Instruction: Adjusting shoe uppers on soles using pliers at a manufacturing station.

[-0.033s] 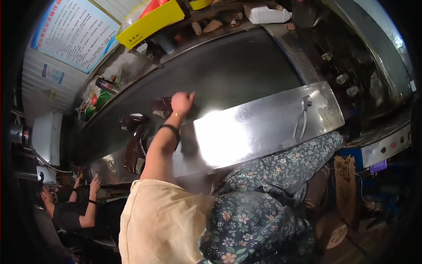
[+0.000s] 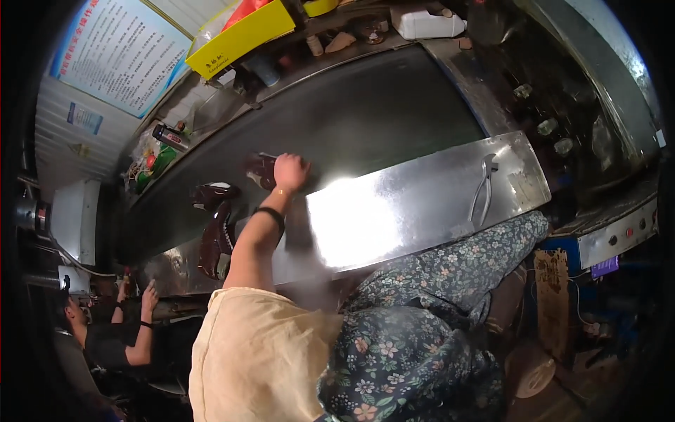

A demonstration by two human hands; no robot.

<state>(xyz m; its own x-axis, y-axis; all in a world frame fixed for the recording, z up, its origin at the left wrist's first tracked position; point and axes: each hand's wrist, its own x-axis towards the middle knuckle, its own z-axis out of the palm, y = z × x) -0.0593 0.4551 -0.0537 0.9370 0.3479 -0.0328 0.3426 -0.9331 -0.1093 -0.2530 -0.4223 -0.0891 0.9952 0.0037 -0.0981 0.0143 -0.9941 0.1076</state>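
Note:
My left hand (image 2: 290, 173) reaches over a dark belt-like surface, its fingers curled at the side of a glossy dark red shoe (image 2: 260, 173). A thin grey edge shows along the top of that shoe, beside my knuckles. Closer to the left lie another dark red shoe (image 2: 215, 193) with a pale opening and a third shoe (image 2: 213, 243) with a light stitched line. Pincers (image 2: 483, 188) rest on the shiny metal plate (image 2: 429, 190) to the right. My right hand is out of view.
The dark surface (image 2: 380, 105) stretches behind the metal plate. Beyond it stand a yellow box (image 2: 242, 39), a white plastic jug (image 2: 429, 24) and a dark can (image 2: 171, 137). A control panel (image 2: 626, 239) is at right. Another person (image 2: 105, 337) works at lower left.
My left hand has shifted slightly down, and its raised finger has folded in. The shoe beside it has turned a little, and a thin grey edge now shows on top.

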